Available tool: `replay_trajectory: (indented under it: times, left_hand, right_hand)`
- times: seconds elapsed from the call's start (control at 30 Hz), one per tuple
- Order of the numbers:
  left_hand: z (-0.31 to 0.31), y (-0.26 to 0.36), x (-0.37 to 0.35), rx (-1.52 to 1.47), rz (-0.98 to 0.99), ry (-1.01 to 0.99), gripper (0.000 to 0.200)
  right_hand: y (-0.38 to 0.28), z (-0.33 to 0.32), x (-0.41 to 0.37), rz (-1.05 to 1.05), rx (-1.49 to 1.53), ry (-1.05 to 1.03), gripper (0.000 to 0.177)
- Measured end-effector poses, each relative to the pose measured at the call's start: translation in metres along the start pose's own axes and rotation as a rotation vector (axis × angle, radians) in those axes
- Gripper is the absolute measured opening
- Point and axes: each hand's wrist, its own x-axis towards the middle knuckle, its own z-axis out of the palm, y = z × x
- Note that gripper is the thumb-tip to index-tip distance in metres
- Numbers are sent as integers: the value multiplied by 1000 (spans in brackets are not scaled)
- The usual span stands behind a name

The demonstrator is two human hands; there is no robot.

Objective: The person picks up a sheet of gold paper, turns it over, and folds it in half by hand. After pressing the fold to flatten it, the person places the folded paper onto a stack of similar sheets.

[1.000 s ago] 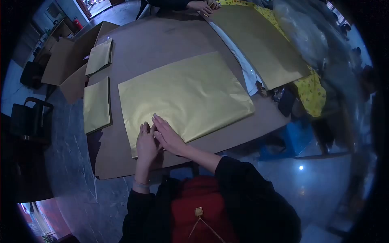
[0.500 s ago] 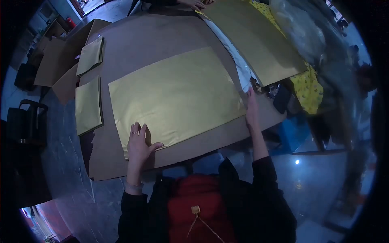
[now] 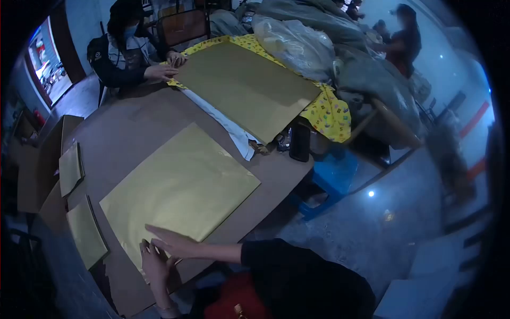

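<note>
A large gold paper sheet [image 3: 180, 183] lies on the brown-covered table in front of me, turned at an angle. My left hand [image 3: 155, 266] rests on its near corner, fingers apart and slightly bent, thumb to the side. Across the sheet's near edge reaches my right hand [image 3: 174, 243], flat with fingers stretched to the left, close beside my left fingertips. Neither hand visibly grips anything. At the left edge of the table are two folded gold paper stacks, a nearer one [image 3: 87, 234] and a farther one [image 3: 70, 169].
Across the table [image 3: 133, 125], a co-worker's hands [image 3: 166, 69] touch a large gold-brown board [image 3: 247, 85] on yellow patterned wrapping [image 3: 326, 114]. A black phone [image 3: 300, 142] lies at the right edge. A blue stool [image 3: 334, 178] stands below. An open cardboard box [image 3: 45, 159] is at left.
My right hand has moved from the sheet's right corner leftward to beside my left hand. My view has swung up and right, bringing the co-worker into sight.
</note>
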Motion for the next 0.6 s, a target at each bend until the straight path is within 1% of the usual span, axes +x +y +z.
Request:
replay_trajectory:
  times: [0.03, 0.07, 0.13, 0.17, 0.23, 0.33, 0.37, 0.4, 0.43, 0.47, 0.5, 0.53, 0.57, 0.6]
  left_hand:
    - [6, -2, 2, 8, 16, -2, 92]
    - [8, -2, 2, -344, -50, 42, 93]
    - [9, -10, 1, -341, -34, 26, 95]
    - [10, -15, 1, -339, -26, 18, 95]
    - [-8, 6, -2, -46, -13, -7, 95]
    - [-9, 7, -2, -58, -40, -34, 98]
    - [-9, 8, -3, -75, -53, -35, 99]
    - [-12, 12, -5, -64, -54, -28, 95]
    - [-9, 8, -8, -63, -67, -23, 95]
    - [-1, 3, -10, -49, -17, 17, 94]
    - [3, 2, -12, -39, 37, 57, 93]
    - [4, -1, -14, -48, 57, 33, 89]
    - [7, 1, -17, -56, 55, 44, 89]
    - [7, 4, -19, -33, 36, 43, 87]
  right_hand:
    - [4, 21, 3, -64, 123, -71, 51]
    - [5, 26, 1, -68, 125, -63, 51]
    - [12, 34, -1, -61, 163, -92, 52]
    - [29, 30, -2, -85, 158, -75, 55]
    - [35, -12, -12, -45, 93, -63, 56]
    - [59, -96, -29, 86, 16, 145, 54]
    - [49, -129, -40, 92, -124, 317, 51]
    - [74, -154, -45, 58, -313, 438, 47]
    - [97, -187, -55, 64, -557, 466, 46]
    - [109, -213, -63, 64, -808, 494, 45]
    - [108, -220, -65, 52, -816, 487, 45]
    - [106, -224, -68, 67, -1001, 442, 46]
    - [104, -227, -72, 83, -1184, 397, 46]
    - [105, -226, -71, 74, -1154, 402, 47]
